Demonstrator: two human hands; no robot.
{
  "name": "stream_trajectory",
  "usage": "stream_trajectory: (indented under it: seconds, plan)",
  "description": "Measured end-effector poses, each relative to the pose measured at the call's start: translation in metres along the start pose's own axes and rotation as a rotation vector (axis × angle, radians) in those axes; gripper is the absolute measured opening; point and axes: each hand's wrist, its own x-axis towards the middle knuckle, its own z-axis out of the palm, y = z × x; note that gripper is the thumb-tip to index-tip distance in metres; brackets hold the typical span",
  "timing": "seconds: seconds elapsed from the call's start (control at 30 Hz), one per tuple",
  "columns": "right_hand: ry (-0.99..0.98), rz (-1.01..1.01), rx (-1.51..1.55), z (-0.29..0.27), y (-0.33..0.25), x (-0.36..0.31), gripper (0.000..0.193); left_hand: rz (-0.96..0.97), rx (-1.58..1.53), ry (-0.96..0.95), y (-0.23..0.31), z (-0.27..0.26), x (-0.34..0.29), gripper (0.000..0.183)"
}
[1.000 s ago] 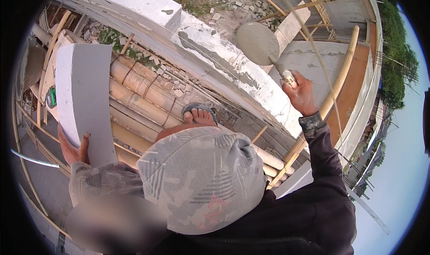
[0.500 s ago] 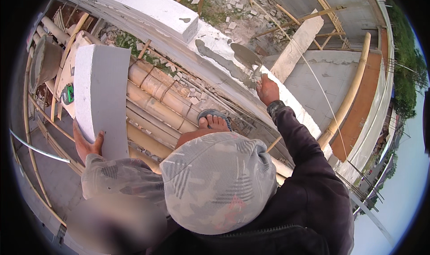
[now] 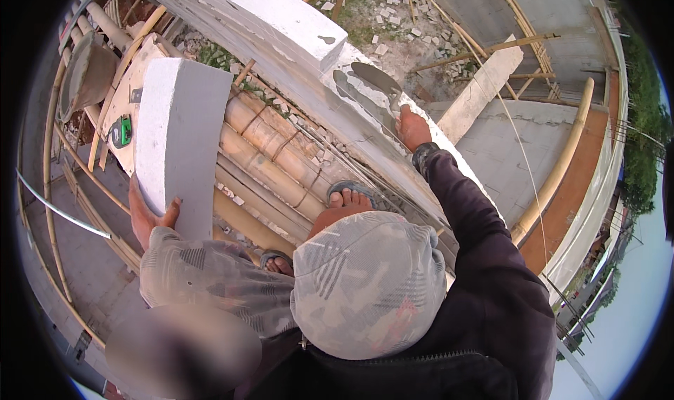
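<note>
My left hand (image 3: 149, 216) grips the lower end of a white lightweight concrete block (image 3: 189, 140), its thumb against the grey face. The block stands tilted beside my left leg. My right hand (image 3: 413, 128) is closed round the handle of a trowel (image 3: 377, 77), which its fingers mostly hide. The trowel's blade lies over the wall top (image 3: 456, 151), where a strip of wet grey mortar (image 3: 358, 94) is spread. Beyond the blade, a laid white block (image 3: 281, 14) sits on the same wall with a mortar smear on it.
Bamboo poles (image 3: 270, 147) form the scaffold under my sandalled feet. Left of the held block are a green tape measure (image 3: 123, 131) and a mortar bucket (image 3: 88, 77). A plank (image 3: 484, 87) leans by the wall, and a string line (image 3: 516, 143) runs past it. Rubble lies below.
My right hand has moved the trowel along the wall top toward the laid block. The whole view has shifted, and my other foot now shows. My left hand still grips its block.
</note>
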Motion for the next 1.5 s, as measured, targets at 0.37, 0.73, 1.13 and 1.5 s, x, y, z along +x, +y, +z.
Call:
stream_trajectory:
  seconds: [0.37, 0.73, 1.13, 1.5]
  plan:
    - [0.248, -0.248, 0.247, -0.146, -0.133, 0.013, 0.031, 0.035, 0.071, -0.043, 0.005, -0.006, -0.002, 0.095]
    - [0.665, -1.436, 0.040, -0.161, -0.593, 0.248, 0.035, 0.227, 0.100, -0.047, -0.001, -0.022, 0.001, 0.090]
    - [-0.220, -1.123, -0.430, -0.075, -0.820, 0.307, 0.021, 0.231, 0.004, -0.049, -0.007, -0.028, -0.004, 0.088]
    - [-0.870, -0.584, 0.997, -0.150, -0.727, 0.296, 0.021, 0.192, 0.074, -0.072, 0.002, -0.029, 0.000, 0.088]
